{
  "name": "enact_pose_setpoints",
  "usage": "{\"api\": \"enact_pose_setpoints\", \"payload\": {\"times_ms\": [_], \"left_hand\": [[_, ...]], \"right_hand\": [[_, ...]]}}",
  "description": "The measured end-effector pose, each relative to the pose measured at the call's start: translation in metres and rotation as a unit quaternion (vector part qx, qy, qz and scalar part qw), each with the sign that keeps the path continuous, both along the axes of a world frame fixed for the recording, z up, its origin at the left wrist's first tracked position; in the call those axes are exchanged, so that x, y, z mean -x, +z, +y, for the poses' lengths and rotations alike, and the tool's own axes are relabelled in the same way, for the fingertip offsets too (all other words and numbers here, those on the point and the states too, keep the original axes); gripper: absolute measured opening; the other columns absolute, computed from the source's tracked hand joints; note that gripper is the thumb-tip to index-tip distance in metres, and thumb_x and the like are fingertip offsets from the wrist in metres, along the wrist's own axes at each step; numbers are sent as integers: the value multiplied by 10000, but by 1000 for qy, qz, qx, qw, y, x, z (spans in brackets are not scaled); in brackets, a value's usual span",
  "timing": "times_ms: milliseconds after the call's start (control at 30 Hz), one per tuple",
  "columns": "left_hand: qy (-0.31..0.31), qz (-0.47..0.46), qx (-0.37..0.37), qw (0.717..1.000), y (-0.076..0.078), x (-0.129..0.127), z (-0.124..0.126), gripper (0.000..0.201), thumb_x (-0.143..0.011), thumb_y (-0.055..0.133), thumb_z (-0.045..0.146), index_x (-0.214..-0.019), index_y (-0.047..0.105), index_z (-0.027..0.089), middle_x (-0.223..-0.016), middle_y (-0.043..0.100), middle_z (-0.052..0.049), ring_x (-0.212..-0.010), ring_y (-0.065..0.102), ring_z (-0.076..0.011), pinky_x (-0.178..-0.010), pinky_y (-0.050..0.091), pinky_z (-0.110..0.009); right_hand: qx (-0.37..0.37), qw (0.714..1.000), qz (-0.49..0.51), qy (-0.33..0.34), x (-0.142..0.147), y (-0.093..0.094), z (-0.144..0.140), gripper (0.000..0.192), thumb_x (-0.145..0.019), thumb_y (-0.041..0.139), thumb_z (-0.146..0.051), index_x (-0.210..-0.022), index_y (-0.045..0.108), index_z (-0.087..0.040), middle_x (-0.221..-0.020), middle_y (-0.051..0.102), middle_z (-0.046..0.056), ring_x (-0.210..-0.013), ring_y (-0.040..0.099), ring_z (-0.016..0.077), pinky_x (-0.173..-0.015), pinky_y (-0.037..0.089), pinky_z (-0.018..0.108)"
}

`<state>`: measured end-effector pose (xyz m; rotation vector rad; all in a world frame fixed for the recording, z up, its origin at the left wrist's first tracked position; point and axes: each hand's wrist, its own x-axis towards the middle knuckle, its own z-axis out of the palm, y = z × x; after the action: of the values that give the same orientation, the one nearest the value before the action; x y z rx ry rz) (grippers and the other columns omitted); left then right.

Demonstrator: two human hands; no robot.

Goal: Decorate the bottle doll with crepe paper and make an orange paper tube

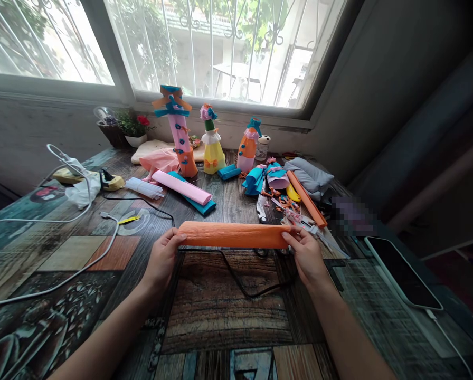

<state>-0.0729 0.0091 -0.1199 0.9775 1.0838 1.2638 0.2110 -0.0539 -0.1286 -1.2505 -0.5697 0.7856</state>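
An orange crepe-paper roll [233,235] is held level above the table, one end in each hand. My left hand [163,258] grips its left end. My right hand [306,256] pinches its right end. Behind it lie a pink roll [183,187] on a teal roll [199,205], a second orange roll [308,200] and scissors [261,208]. Three bottles dressed in coloured paper stand near the window: a tall pink one [178,132], a yellow one [213,142] and an orange one [247,146].
A black cable [236,277] loops on the patterned table [220,316] under the roll. A white cable [82,216] and charger lie at the left. A phone [403,272] rests at the right edge. Paper scraps, glue sticks [143,187] and a flower pot [135,129] sit farther back.
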Motion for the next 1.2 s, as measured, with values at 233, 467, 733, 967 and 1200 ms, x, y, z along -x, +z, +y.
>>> {"api": "enact_pose_setpoints", "payload": {"times_ms": [233, 467, 733, 967, 1200], "left_hand": [[17, -17, -19, 1000, 7, -2, 2, 210, -545, 690, 264, -524, 496, 184, -575, 460, 44, -636, 391, -133, -618, 352, -223], [24, -25, -17, 999, 9, -2, 2, 202, -531, 686, 257, -508, 496, 191, -553, 443, 42, -636, 369, -141, -606, 326, -237], [20, -29, -9, 999, 4, -1, 3, 207, -544, 680, 257, -529, 488, 182, -564, 437, 51, -647, 361, -130, -617, 323, -224], [16, -24, -7, 1000, 2, 0, 4, 223, -557, 677, 258, -542, 467, 184, -560, 431, 56, -626, 353, -124, -597, 319, -228], [10, -10, -19, 1000, -2, 2, 5, 231, -588, 671, 272, -561, 458, 188, -566, 421, 55, -619, 354, -126, -596, 317, -236]], "right_hand": [[0, 1000, 2, 25, -1, 2, 0, 307, -500, 832, -306, -736, 670, -193, -753, 686, -7, -777, 615, 168, -775, 482, 291], [-8, 998, 15, 55, -3, 6, -1, 337, -497, 846, -329, -758, 680, -195, -772, 705, 4, -818, 628, 179, -815, 479, 300], [-3, 998, 20, 66, 0, 12, -3, 396, -511, 839, -341, -843, 680, -197, -786, 719, 21, -834, 636, 202, -835, 468, 332], [12, 998, -1, 68, -1, 11, -4, 357, -521, 832, -411, -752, 705, -170, -746, 700, 22, -779, 610, 192, -778, 460, 307], [16, 998, -12, 61, -2, 7, -3, 391, -506, 834, -467, -727, 708, -171, -707, 687, 14, -748, 597, 182, -748, 456, 291]]}}
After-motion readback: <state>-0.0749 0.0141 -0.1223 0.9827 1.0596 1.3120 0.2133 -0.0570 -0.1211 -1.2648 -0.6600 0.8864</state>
